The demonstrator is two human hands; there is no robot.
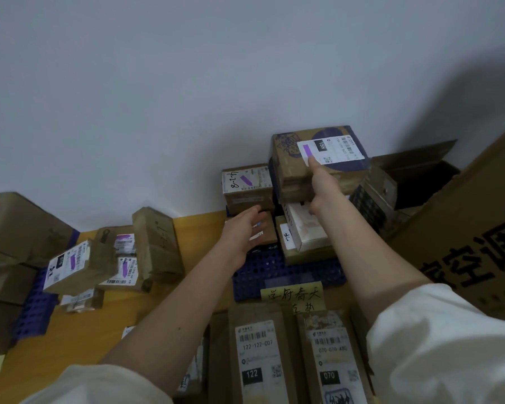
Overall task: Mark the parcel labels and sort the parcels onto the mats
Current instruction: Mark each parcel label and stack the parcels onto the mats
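My right hand [324, 188] grips a brown parcel [292, 167] with a purple-marked white label, thumb on top, holding it over the stack on the blue perforated mat [263, 272] by the wall. My left hand [242, 231] reaches forward with relaxed, spread fingers beside the stack, holding nothing. A smaller parcel marked "8-2-7" [247, 185] sits on the stack to the left. Two unmarked parcels, labelled 122 [257, 354] and 070 [330, 357], lie near me at the bottom.
A yellow handwritten note [292, 295] lies at the mat's front edge. A second blue mat [35, 310] at the left carries several marked parcels [79, 263]. A large printed carton [475, 243] stands at the right. The floor is orange-yellow.
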